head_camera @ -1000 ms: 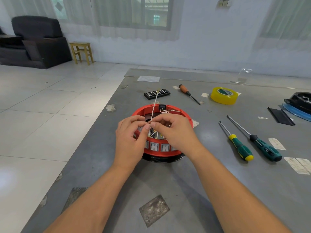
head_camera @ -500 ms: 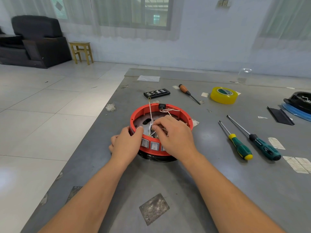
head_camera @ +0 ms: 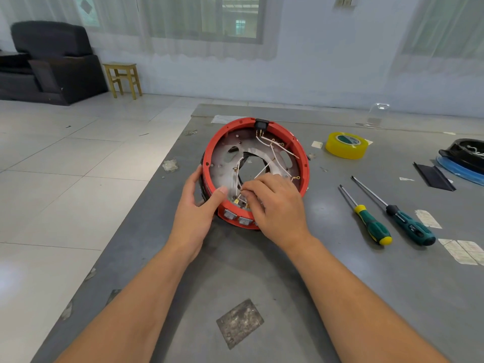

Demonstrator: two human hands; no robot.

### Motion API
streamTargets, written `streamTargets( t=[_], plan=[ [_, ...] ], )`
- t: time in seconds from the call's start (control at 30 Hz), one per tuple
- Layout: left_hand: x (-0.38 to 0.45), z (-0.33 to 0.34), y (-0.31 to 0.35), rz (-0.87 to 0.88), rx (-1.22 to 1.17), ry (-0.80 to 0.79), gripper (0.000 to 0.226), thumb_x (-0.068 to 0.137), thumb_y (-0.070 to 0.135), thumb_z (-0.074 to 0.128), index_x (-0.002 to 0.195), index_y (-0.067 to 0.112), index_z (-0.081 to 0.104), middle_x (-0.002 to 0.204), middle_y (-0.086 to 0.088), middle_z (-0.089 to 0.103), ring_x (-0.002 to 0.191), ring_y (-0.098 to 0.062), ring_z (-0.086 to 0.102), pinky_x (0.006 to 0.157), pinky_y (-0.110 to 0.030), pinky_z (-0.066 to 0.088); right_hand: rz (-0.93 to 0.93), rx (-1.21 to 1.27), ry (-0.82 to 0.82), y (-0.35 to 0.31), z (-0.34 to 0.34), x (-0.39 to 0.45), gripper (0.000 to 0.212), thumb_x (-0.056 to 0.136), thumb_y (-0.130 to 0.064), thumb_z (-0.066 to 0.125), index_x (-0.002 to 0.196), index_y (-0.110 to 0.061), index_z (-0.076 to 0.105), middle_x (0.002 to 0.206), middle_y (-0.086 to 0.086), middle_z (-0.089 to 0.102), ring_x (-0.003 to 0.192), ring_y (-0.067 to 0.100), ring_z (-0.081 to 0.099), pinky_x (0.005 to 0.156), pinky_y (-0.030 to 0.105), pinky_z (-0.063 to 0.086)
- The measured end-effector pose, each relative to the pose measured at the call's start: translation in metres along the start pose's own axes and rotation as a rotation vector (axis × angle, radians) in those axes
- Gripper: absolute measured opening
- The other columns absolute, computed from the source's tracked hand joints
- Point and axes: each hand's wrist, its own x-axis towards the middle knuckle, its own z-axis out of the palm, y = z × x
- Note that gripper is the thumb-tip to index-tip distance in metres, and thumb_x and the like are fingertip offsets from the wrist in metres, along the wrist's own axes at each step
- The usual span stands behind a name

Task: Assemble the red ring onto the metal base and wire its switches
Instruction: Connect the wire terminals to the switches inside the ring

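The red ring (head_camera: 303, 163) sits on the metal base (head_camera: 225, 163) and the whole assembly is tilted up toward me, far edge raised. Thin white wires (head_camera: 272, 153) with brass terminals cross its inside. Grey rocker switches (head_camera: 237, 217) line the near outer wall, and a black socket (head_camera: 262, 123) sits at the top. My left hand (head_camera: 195, 213) grips the ring's left rim, thumb inside. My right hand (head_camera: 275, 205) reaches over the near rim and pinches a white wire end by the switches.
Two green-handled screwdrivers (head_camera: 372, 224) (head_camera: 408, 224) lie to the right. A yellow tape roll (head_camera: 347, 144) sits behind them, and a black and blue part (head_camera: 463, 158) lies at the far right. The table's left edge (head_camera: 146, 195) drops to a tiled floor.
The assembly lay flat on the table; now it is tipped up toward me. My left hand moved from the wire to the left rim. The right hand stays inside with the wire.
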Motion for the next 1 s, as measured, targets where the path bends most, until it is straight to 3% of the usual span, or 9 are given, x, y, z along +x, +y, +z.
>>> streamTargets(
  t=[0.13,0.3,0.37,0.43,0.57,0.67,0.8,0.9,1.0],
  plan=[
    [-0.001,-0.001,-0.001,-0.043,-0.161,-0.061,0.081,0.080,0.023,0.090,0.148,0.044,0.052,0.143,-0.008,0.062,0.126,-0.023,0.067,0.102,-0.051,0.058,0.012,-0.005,-0.025,0.000,0.000,0.001,0.013,0.098,-0.024,0.064,0.098,-0.017,0.075,0.094,-0.002,0.069,0.084,0.021,0.061,0.073,0.039,0.048],
    [-0.002,0.002,0.001,-0.101,-0.216,-0.038,0.109,0.073,0.022,0.087,0.161,0.044,0.025,0.143,0.004,0.052,0.110,-0.014,0.074,0.084,-0.053,0.064,0.194,0.194,-0.174,0.002,-0.010,0.015,0.010,0.096,-0.028,0.067,0.099,-0.023,0.076,0.091,-0.010,0.066,0.088,0.013,0.061,0.079,0.038,0.052],
    [-0.001,0.001,0.001,-0.148,-0.218,-0.030,0.118,0.068,0.025,0.089,0.163,0.040,0.020,0.146,0.009,0.049,0.113,-0.015,0.073,0.079,-0.055,0.065,0.306,0.300,-0.277,0.003,-0.016,0.021,0.009,0.095,-0.029,0.068,0.098,-0.029,0.076,0.090,-0.014,0.066,0.087,0.008,0.061,0.081,0.034,0.052],
    [0.001,-0.003,0.000,-0.165,-0.208,-0.051,0.114,0.066,0.026,0.091,0.161,0.033,0.029,0.148,0.008,0.050,0.120,-0.022,0.070,0.079,-0.059,0.064,0.407,0.404,-0.303,0.002,-0.022,0.027,0.007,0.093,-0.028,0.071,0.096,-0.030,0.077,0.089,-0.010,0.070,0.084,0.008,0.064,0.080,0.030,0.053],
    [0.003,-0.010,-0.002,-0.149,-0.186,-0.110,0.098,0.068,0.023,0.099,0.149,0.026,0.045,0.146,0.005,0.054,0.113,-0.024,0.074,0.080,-0.064,0.062,0.524,0.558,-0.360,0.000,-0.033,0.036,0.006,0.090,-0.021,0.077,0.092,-0.027,0.077,0.083,-0.006,0.074,0.073,0.002,0.066,0.067,0.016,0.053],
    [0.005,-0.013,-0.005,-0.156,-0.201,-0.127,0.100,0.061,0.027,0.099,0.145,0.031,0.046,0.143,0.005,0.055,0.112,-0.023,0.075,0.080,-0.063,0.062,0.553,0.545,-0.419,-0.002,-0.036,0.037,0.003,0.088,-0.022,0.078,0.090,-0.023,0.076,0.081,-0.004,0.074,0.067,-0.001,0.063,0.064,0.014,0.051],
    [0.007,-0.017,-0.012,-0.195,-0.239,-0.173,0.093,0.061,0.025,0.098,0.136,0.043,0.046,0.138,-0.009,0.063,0.110,-0.039,0.074,0.080,-0.059,0.063,0.561,0.496,-0.456,-0.005,-0.034,0.035,0.004,0.087,-0.025,0.079,0.083,-0.026,0.077,0.072,-0.008,0.071,0.060,-0.002,0.060,0.059,0.013,0.048],
    [0.007,-0.019,-0.014,-0.208,-0.255,-0.209,0.092,0.064,0.022,0.096,0.136,0.043,0.041,0.134,-0.012,0.069,0.107,-0.041,0.075,0.079,-0.057,0.063,0.566,0.511,-0.469,-0.005,-0.032,0.035,0.008,0.086,-0.027,0.079,0.079,-0.029,0.077,0.072,-0.005,0.071,0.059,0.001,0.058,0.057,0.013,0.046],
    [0.007,-0.018,-0.014,-0.206,-0.256,-0.225,0.092,0.066,0.022,0.095,0.136,0.042,0.040,0.131,-0.011,0.071,0.106,-0.040,0.075,0.080,-0.056,0.063,0.556,0.494,-0.476,-0.006,-0.029,0.034,0.018,0.086,-0.027,0.079,0.071,-0.034,0.073,0.062,-0.014,0.065,0.053,-0.002,0.054,0.053,0.010,0.041]
  ],
)
